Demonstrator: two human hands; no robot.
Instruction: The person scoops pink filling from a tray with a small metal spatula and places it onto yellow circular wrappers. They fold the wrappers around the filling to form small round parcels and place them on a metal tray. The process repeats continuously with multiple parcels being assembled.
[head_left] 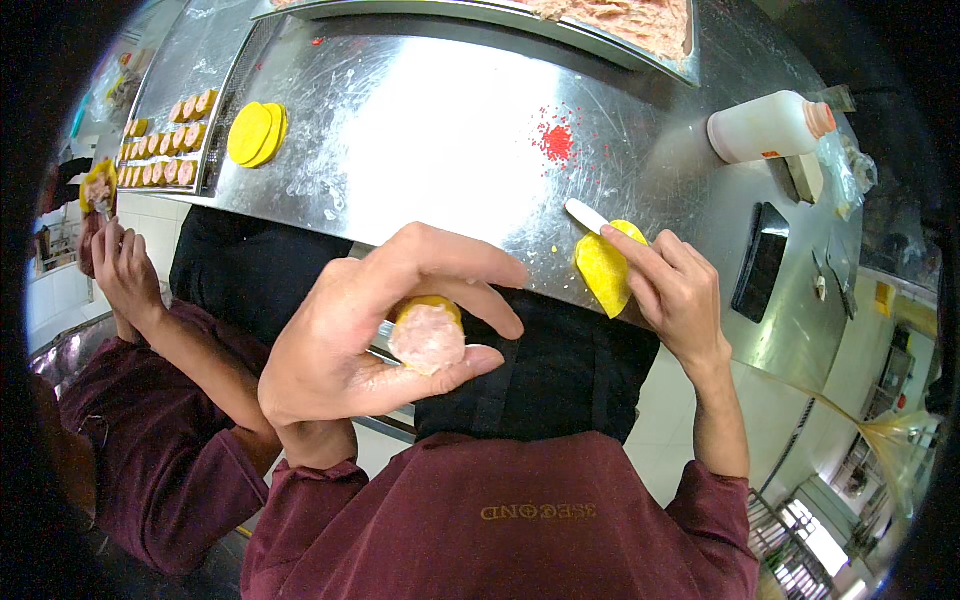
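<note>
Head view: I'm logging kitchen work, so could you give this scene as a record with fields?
Left hand: curled around a yellow-wrapped piece with pale pink filling
Right hand: on a white tool, at a yellow wrapper
Table: shiny metal
Left side: stack of yellow wrappers, tray of filled pieces
Right side: red bits, white bottle
Far edge: pan of pink filling

Desk (360,165), brushed stainless steel, scratched and smeared, bearing:
- Far side: long rectangular metal tray (680,72) of pale pink minced filling (630,22).
- Far left: metal tray (213,150) with rows of short yellow-skinned, pink-filled rolls (158,145).
- Left: overlapping stack of thin round yellow sheets (257,134).
- Right of middle: scattered heap of small red granules (556,143).
- Near edge, right: flat yellow piece (603,275).
- Right: white plastic bottle (760,127), orange-red cap; flat black rectangular object (761,262).
</note>
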